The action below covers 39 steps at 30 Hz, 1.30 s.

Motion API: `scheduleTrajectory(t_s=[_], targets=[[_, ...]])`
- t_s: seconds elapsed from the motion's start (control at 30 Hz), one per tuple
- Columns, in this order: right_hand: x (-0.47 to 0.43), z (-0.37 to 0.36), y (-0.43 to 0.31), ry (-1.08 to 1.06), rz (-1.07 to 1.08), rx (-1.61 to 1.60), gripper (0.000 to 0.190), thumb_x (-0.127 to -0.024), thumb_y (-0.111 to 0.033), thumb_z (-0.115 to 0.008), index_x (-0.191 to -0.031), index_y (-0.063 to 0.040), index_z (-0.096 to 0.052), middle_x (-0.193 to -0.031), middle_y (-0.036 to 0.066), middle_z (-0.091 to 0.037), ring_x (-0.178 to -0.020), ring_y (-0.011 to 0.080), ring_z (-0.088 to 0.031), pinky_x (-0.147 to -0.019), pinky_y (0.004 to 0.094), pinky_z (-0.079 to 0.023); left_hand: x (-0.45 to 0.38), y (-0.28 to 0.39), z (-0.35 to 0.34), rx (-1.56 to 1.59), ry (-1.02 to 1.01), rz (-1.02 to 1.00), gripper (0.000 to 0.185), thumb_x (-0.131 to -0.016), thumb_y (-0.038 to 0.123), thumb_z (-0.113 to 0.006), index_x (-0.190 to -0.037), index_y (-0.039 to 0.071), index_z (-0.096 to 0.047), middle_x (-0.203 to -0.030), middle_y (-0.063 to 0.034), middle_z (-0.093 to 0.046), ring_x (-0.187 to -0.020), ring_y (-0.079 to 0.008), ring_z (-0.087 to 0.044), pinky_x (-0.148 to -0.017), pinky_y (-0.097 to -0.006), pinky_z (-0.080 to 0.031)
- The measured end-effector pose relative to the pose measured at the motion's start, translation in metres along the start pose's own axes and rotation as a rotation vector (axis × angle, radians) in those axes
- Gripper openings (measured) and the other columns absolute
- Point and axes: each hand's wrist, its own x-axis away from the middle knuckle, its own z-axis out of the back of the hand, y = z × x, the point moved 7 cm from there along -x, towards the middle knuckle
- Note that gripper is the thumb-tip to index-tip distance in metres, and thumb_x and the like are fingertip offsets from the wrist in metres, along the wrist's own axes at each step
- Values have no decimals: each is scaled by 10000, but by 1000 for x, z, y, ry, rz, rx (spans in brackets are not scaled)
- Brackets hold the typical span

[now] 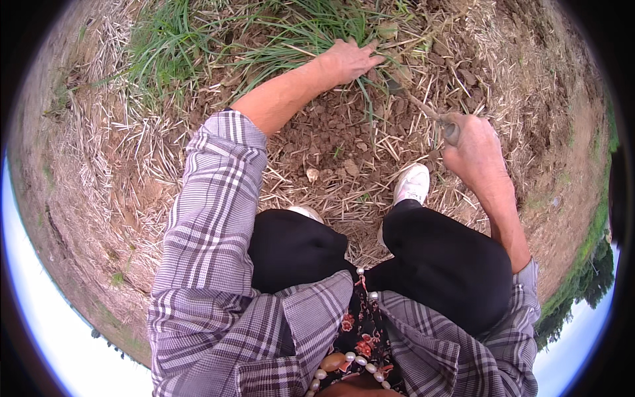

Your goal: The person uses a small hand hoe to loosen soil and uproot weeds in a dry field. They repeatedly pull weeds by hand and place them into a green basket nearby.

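Note:
At the top centre, my left hand [349,62] rests with its fingers spread on the base of a clump of long, thin green leaves [302,37]. Whether those fingers grip any leaves is hard to tell. To the right, my right hand [474,144] is closed around the handle of a slim hand tool [421,106]. The tool slants up and left to the soil just right of my left hand, where its dark end is partly hidden by dirt and leaves. Loose brown clods [322,134] lie below the clump.
Another green leafy clump [166,54] grows at the upper left. Dry straw [134,164] covers the ground around the dug soil. My white shoes [412,183] stand on the straw close below the clods. Trees [590,283] show at the far right edge.

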Motion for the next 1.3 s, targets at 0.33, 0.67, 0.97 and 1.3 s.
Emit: scheduleTrajectory(t_s=[0.33, 0.67, 0.97, 1.3], targets=[[-42, -1, -29, -41, 15, 98, 152, -750, -71, -642, -863, 7, -707, -832, 241, -684, -845, 410, -680, -813, 481, -543, -36, 22, -1, -263, 72, -129, 108, -826, 122, -669, -864, 115, -770, -961, -48, -740, -878, -239, -720, -708, -388, -582], [-38, -63, 28, 101, 19, -105, 304, -749, -91, -643, -1046, -86, -710, -771, 195, -694, -744, 361, -699, -724, 458, -565, -30, 5, -5, -69, 201, -146, 138, -788, 77, -590, -747, 74, -721, -812, -104, -717, -787, -290, -710, -666, -400, -586], [-26, -177, 87, 241, 156, -528, 452, -871, -156, -677, -1314, -80, -618, -762, 202, -702, -658, 283, -706, -671, 400, -570, -20, 6, 21, -51, 138, -4, 98, -765, 56, -618, -834, 22, -677, -816, -165, -709, -835, -331, -713, -703, -441, -581], [44, -58, 99, -51, -157, -412, 279, -876, -72, -672, -1147, -15, -712, -898, 196, -736, -802, 169, -716, -736, 289, -581, 58, -40, 69, 489, 195, 192, 365, -835, 7, -544, -1148, 104, -707, -878, -140, -735, -746, -237, -697, -764, -405, -575]])
